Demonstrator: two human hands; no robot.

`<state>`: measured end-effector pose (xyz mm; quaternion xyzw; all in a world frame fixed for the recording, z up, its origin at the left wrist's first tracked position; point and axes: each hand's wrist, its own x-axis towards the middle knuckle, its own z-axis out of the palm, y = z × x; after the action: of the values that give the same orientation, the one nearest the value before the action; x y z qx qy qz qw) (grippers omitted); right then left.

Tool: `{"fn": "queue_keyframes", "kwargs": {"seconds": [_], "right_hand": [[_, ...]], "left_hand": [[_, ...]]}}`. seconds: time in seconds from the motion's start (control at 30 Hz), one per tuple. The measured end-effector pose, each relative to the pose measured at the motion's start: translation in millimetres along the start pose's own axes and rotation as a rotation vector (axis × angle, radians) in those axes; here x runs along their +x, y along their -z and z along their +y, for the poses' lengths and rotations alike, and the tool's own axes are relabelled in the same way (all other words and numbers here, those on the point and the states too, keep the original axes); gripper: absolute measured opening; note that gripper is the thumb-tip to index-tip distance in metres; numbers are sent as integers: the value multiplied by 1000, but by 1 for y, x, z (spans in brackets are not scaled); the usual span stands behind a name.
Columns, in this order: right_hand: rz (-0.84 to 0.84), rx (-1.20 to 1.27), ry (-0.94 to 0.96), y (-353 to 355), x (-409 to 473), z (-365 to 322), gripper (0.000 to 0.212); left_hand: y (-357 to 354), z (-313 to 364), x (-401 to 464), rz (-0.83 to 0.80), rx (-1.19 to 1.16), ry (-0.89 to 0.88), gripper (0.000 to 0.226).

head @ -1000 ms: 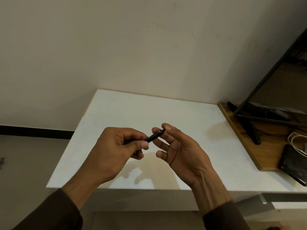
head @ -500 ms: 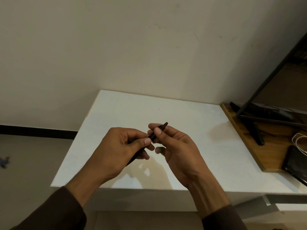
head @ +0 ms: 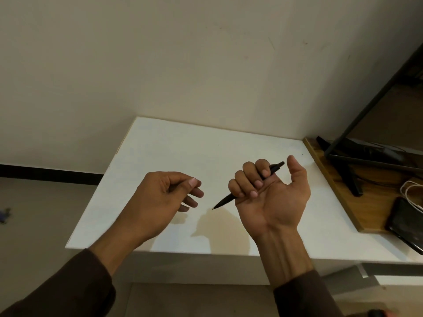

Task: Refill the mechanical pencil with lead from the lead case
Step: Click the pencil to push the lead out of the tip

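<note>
My right hand (head: 274,202) is palm up above the white table (head: 171,147), its fingers curled around a black mechanical pencil (head: 225,199). The pencil's tip points down-left and its clip end sticks out near my raised thumb. My left hand (head: 158,197) hovers to the left, apart from the pencil, with thumb pressed against the forefinger and the other fingers loosely out. Whether something small sits in that pinch cannot be made out. No lead case is in view.
A wooden board (head: 338,179) lies along the table's right side, carrying a black metal stand (head: 352,172), a dark phone (head: 407,223) and a white cable (head: 412,191). The wall is close behind the table.
The pencil passed from my left hand into my right, which turned palm up and moved right. My left hand let go and drew away to the left.
</note>
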<state>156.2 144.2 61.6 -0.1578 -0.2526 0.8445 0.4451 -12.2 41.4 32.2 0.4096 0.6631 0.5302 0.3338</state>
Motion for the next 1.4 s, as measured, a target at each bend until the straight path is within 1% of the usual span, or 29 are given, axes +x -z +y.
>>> {"fn": "queue_keyframes", "kwargs": {"seconds": [0.13,0.3,0.4,0.53,0.73,1.17,1.3,1.4], "right_hand": [[13,33,32,1,0,-2,46],[27,35,76,-1,1,-3,49],[42,44,81,-3,1,-5,47],[67,44,86,-5,1,-6,43],[75,51,93,-7,1,-7,44],[43,15,134,-8,0,-8,43],[31,-31,154,-10,-1,-9,37],[27,-50,167,-11,-2,-9,39]], "left_hand": [[2,-1,1,35,-20,9,21],[5,-3,3,87,-20,15,21],[7,-4,4,111,-30,16,21],[6,-4,4,114,-31,19,22],[7,-5,4,115,-20,15,22],[8,-4,4,117,-24,17,21],[8,-4,4,115,-22,14,21],[8,-3,4,118,-26,12,22]]}}
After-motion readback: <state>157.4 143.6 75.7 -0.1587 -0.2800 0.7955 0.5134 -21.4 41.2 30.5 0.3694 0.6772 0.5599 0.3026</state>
